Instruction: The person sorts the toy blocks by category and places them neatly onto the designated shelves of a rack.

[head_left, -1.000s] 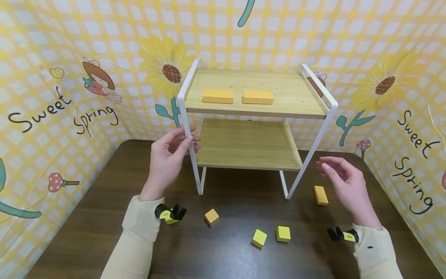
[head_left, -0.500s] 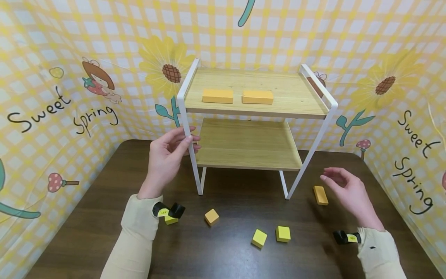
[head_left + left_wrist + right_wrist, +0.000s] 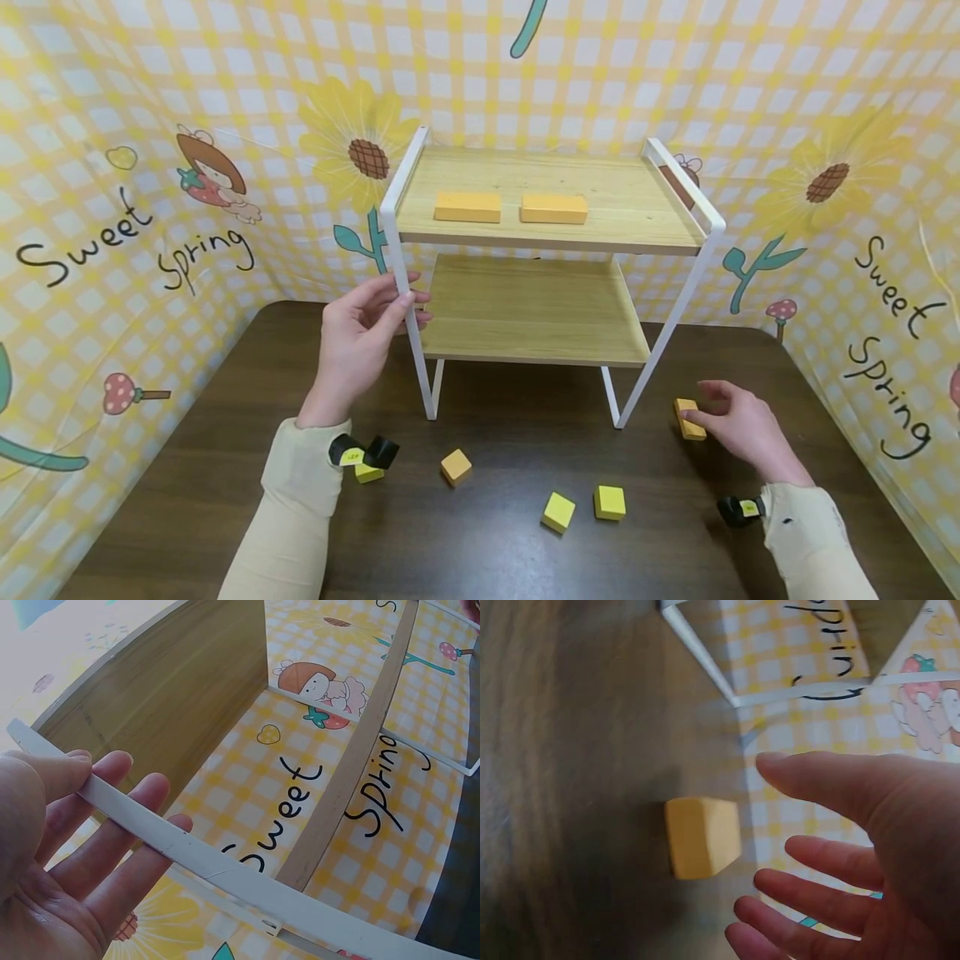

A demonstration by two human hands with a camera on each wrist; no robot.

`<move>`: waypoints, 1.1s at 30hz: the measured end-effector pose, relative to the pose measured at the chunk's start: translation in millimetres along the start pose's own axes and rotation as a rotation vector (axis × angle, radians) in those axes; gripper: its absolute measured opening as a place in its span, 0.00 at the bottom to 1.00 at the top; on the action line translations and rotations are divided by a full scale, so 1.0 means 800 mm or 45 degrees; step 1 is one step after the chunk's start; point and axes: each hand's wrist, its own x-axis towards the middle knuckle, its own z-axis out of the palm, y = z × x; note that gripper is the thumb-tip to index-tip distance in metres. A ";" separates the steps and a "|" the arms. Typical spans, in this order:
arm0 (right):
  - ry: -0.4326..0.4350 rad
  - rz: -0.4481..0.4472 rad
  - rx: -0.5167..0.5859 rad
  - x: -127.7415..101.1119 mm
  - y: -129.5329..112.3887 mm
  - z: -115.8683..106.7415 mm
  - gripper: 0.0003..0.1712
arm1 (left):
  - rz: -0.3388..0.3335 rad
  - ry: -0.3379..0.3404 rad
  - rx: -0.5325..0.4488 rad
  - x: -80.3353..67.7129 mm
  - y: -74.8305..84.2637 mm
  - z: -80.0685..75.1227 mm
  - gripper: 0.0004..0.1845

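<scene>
In the head view a two-tier shelf rack [image 3: 540,171] with wooden boards and a white frame stands on the table. My left hand [image 3: 347,346] holds its left front upright [image 3: 419,358], thumb on the near side and fingers passing behind, as the left wrist view also shows. At the right, my right hand [image 3: 742,427] is over an orange rectangular block [image 3: 692,432], with the thumb overlapping part of it. The right wrist view has this block [image 3: 703,838] ahead of the spread thumb and fingers. Two more orange blocks [image 3: 468,207] lie side by side on the upper board.
On the dark table [image 3: 495,567] lie an orange cube [image 3: 456,467] and two yellow cubes, one at the right [image 3: 610,503]. Another yellow cube [image 3: 369,474] is partly hidden by the left wrist strap. Checked cloth [image 3: 525,92] encloses the back and sides.
My right hand has come down from beside the rack to the orange block on the table. The left hand stays on the upright, and the blocks lie where they were.
</scene>
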 end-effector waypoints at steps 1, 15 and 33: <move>-0.019 0.012 -0.014 0.001 0.002 0.002 0.42 | 0.000 0.000 0.001 0.000 0.000 0.000 0.13; -0.094 0.074 -0.060 0.006 0.006 0.010 0.42 | -0.004 -0.012 -0.028 0.000 -0.001 0.000 0.13; -0.125 0.029 -0.083 0.010 0.002 0.011 0.32 | -0.014 0.015 0.000 0.000 -0.001 0.001 0.14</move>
